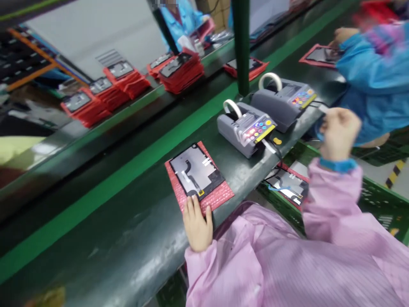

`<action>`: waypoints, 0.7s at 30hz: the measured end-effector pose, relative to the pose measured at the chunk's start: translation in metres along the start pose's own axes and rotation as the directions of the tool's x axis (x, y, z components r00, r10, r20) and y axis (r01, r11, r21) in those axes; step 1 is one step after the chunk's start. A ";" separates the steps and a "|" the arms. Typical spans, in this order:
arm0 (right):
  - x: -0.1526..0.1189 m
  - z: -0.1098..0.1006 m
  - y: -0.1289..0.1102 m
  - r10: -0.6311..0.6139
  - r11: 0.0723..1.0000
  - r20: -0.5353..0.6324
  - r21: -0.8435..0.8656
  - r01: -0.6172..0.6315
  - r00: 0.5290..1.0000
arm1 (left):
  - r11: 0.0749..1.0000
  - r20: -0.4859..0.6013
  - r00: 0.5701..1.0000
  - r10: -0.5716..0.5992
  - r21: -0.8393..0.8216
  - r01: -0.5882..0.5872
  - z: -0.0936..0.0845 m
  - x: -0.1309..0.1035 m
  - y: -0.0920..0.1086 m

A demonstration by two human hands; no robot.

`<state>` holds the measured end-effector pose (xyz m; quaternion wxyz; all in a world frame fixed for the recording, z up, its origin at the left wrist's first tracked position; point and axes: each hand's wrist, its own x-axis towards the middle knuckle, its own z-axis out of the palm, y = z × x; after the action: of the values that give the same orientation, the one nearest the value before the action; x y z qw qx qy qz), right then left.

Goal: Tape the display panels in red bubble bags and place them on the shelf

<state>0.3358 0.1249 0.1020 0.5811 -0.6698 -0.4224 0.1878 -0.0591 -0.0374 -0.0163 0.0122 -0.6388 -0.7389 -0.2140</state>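
Pink sleeves: a pink garment (271, 264) is filling the near side, its cuffs ending behind both sets of fingers.
Left hand: the left hand (198, 228) is lying palm down, its fingers extending flat, thumb spreading away from the others, grasping nothing.
Panel: a grey, black-edged panel (200, 172) is lying just ahead of the left fingers, whose tips are touching its near edge.
Red wrap: a sheet of red bubble wrap (220, 199) is lying beneath the panel and the left fingers.
Green surface: the surface (128, 247) is carrying all this and stretching to the left of the left fingers.
Right hand: the right hand (341, 130) is hovering, blurred, its fingers curling closed and apparently pinching a small pale strip (323, 109).
Crate: a green crate (380, 196) is standing below the right fingers.
Tape dispensers: the nearer dispenser (247, 130) and the farther dispenser (279, 104) are standing between the two hands' fingers, beyond the panel.
Co-worker: a blue sleeve (370, 76) is showing beyond the right fingers.
Red stacks: wrapped stacks (181, 73) are sitting well beyond the left fingers.
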 end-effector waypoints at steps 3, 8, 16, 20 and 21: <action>-0.068 0.004 -0.049 -0.113 0.968 0.062 0.230 0.097 0.992 | 0.998 0.019 0.999 -0.031 0.050 0.030 -0.004 -0.002 0.009; -0.140 0.099 -0.094 -0.116 0.962 0.791 0.239 -0.130 0.601 | 0.990 0.045 0.997 -0.068 0.129 0.062 -0.016 -0.009 0.017; -0.141 0.304 -0.070 0.143 0.989 0.903 -0.142 -0.031 0.406 | 0.995 0.038 0.998 -0.054 0.082 0.051 -0.029 0.088 -0.019; -0.143 0.330 -0.052 0.124 0.989 0.906 -0.145 0.021 0.404 | 0.992 0.094 0.988 -0.119 0.057 0.114 -0.012 0.140 -0.039; -0.145 0.331 -0.048 0.100 0.992 0.904 -0.124 0.031 0.415 | 0.992 0.094 0.988 -0.125 0.048 0.121 -0.008 0.144 -0.042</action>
<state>-0.0095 0.2151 0.0286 0.2146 -0.5043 -0.6662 0.5058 -0.1276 0.0914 0.0205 -0.0235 -0.6013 -0.7809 -0.1677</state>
